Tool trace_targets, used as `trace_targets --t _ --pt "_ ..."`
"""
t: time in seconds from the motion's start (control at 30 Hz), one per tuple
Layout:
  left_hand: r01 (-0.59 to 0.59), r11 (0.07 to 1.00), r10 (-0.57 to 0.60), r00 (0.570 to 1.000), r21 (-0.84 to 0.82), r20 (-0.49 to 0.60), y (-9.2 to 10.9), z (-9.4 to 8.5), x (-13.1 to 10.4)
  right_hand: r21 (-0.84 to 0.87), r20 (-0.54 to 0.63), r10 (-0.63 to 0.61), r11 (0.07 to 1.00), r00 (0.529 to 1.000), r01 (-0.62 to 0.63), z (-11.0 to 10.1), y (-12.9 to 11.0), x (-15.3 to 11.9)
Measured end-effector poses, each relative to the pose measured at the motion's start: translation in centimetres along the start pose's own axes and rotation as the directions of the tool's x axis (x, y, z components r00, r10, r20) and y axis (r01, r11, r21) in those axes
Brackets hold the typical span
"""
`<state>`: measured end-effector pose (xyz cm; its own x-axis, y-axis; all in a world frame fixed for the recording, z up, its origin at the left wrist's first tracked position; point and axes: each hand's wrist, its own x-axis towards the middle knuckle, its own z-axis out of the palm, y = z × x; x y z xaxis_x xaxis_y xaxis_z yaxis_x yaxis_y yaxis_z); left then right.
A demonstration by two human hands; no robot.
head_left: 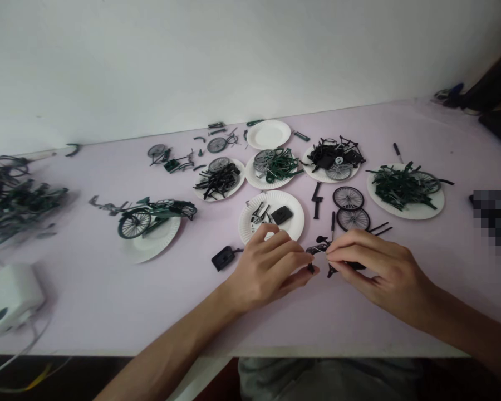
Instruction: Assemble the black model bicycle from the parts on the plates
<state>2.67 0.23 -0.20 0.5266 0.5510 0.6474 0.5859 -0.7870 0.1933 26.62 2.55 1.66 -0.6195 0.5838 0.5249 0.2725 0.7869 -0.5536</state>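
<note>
**Forearms stretched over a lilac table, a dark frame piece worked at the fingertips**

The dark frame piece is held low above the near part of the table, between the two hands. Its lower end is pinched by the left hand, the thumb and fingers being nearly closed. The tips of the right hand are brought together right beside it; what is gripped between them cannot be told, and part of the piece is covered by that hand.

Beyond the hands, two spoked wheels are laid flat, one just behind the other, with a slim black tool set beside them. Small parts and a black box are borne by a paper plate, partly hidden by the left hand. A black tray is placed near its knuckles.

Farther left, a green bicycle is propped over another plate. At the far left, a blurred heap of green pieces is seen behind a white device.
</note>
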Motion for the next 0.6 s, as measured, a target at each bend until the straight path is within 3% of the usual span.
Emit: trace_targets --t 0.6 --pt "-0.055 0.998 0.055 0.998 0.026 0.019 0.09 -0.45 0.41 0.021 0.043 -0.042 0.999 0.998 0.041 -0.07 0.29 -0.27"
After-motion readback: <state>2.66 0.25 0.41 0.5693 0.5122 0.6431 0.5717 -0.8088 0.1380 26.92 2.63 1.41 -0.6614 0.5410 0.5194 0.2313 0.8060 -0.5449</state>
